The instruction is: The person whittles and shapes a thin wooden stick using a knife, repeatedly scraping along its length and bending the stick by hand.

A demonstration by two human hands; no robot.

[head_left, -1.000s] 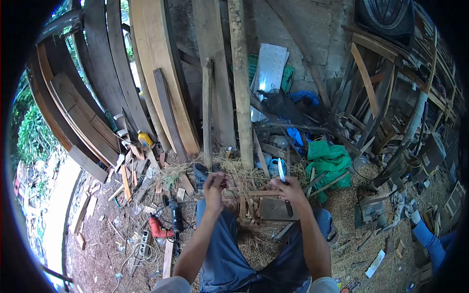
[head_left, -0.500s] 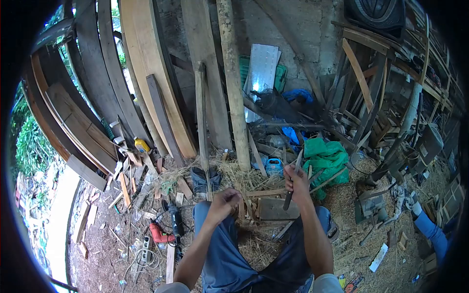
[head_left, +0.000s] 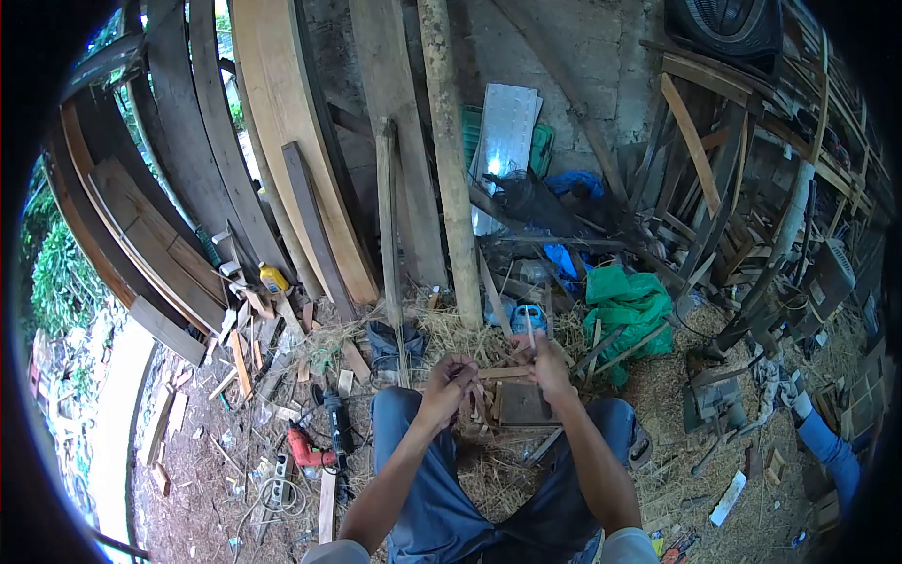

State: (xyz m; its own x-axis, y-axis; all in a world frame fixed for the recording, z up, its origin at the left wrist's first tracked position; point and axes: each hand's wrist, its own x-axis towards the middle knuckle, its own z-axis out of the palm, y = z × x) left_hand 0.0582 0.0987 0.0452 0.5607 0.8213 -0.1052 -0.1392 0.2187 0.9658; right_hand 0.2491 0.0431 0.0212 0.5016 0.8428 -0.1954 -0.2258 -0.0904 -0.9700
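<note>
Above my knees, my right hand (head_left: 551, 369) is closed around a knife (head_left: 529, 324), its blade pointing up and away from me. To its left, my left hand (head_left: 448, 387) has its fingers pinched together; whatever lies between them is too small to name. A gap separates the two hands. Beneath and between them, a wooden block (head_left: 524, 404) lies on the straw-covered ground.
A red and black power tool (head_left: 310, 449) and a power strip (head_left: 280, 477) lie at left. Planks (head_left: 291, 113) lean behind. A green plastic sheet (head_left: 625, 305) sits ahead right. Another person's blue sleeve (head_left: 831, 451) shows at far right.
My right hand has moved left and slightly down with the knife, closer to my left hand. My left hand has shifted slightly right.
</note>
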